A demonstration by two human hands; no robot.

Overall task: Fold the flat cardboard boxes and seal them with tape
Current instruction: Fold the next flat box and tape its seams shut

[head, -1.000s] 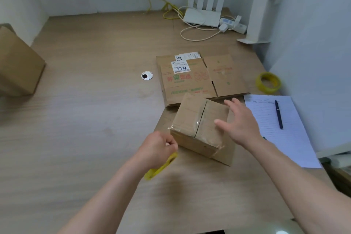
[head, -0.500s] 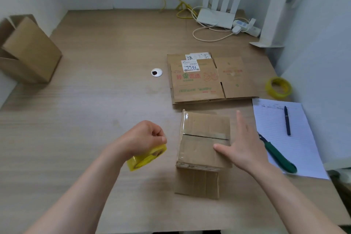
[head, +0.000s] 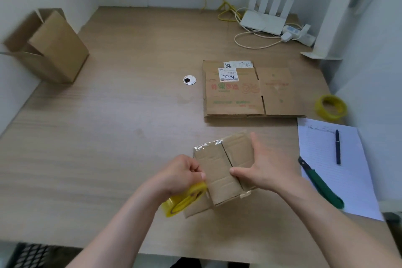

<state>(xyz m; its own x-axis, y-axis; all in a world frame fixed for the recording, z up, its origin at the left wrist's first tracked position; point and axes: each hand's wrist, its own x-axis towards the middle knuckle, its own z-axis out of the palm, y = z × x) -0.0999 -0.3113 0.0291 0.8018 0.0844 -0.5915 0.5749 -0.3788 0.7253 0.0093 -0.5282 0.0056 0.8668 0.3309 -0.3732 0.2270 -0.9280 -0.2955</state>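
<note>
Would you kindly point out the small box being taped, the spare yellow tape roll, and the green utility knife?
small box (head: 219,169), head view, on its left top flap.
spare yellow tape roll (head: 322,111), head view, on its near rim.
green utility knife (head: 324,187), head view, on its green handle.

We see a small folded cardboard box (head: 219,172) with clear tape across its seam, a yellow tape roll (head: 185,199) touching its left side, and flat printed boxes (head: 250,91) lying behind.
</note>
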